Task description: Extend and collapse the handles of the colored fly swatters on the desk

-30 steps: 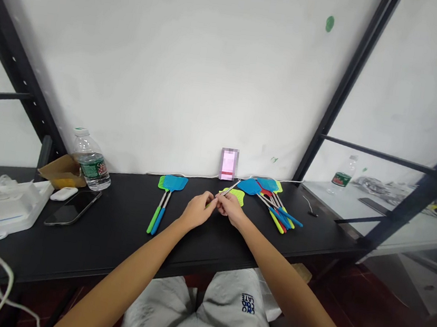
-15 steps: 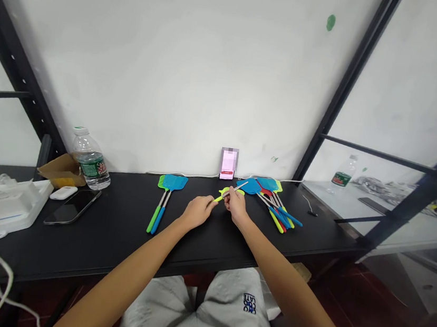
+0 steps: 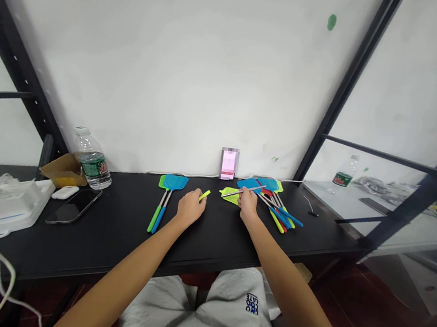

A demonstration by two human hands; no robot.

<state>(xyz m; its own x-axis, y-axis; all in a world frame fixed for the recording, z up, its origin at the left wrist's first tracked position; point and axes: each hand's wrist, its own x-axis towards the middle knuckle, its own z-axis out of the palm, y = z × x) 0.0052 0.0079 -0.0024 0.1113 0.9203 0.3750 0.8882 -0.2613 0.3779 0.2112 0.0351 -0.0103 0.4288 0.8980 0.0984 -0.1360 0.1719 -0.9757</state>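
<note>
My left hand (image 3: 191,206) is closed around a short yellow-green handle (image 3: 204,195), whose end pokes out above the fingers. My right hand (image 3: 248,201) grips a thin metal rod (image 3: 255,188), which runs out on both sides of the fingers. Under the rod lies a yellow-green mesh fly swatter head (image 3: 230,197); whether the two are joined I cannot tell. A pile of fly swatters (image 3: 277,205) with blue, red and yellow-green parts sits just right of my right hand. To the left of my left hand lie a green fly swatter (image 3: 154,218) and a blue fly swatter (image 3: 159,220), side by side.
A lit phone (image 3: 228,163) leans on the wall behind the black table (image 3: 120,247). At the left are a water bottle (image 3: 93,161), a cardboard box (image 3: 64,170), a dark phone (image 3: 73,208), a white case (image 3: 65,192) and a power strip with cables (image 3: 6,206).
My hands have moved apart, the left with the handle, the right with the rod. Handle and rod met between my hands before. More of the yellow-green head now shows.
</note>
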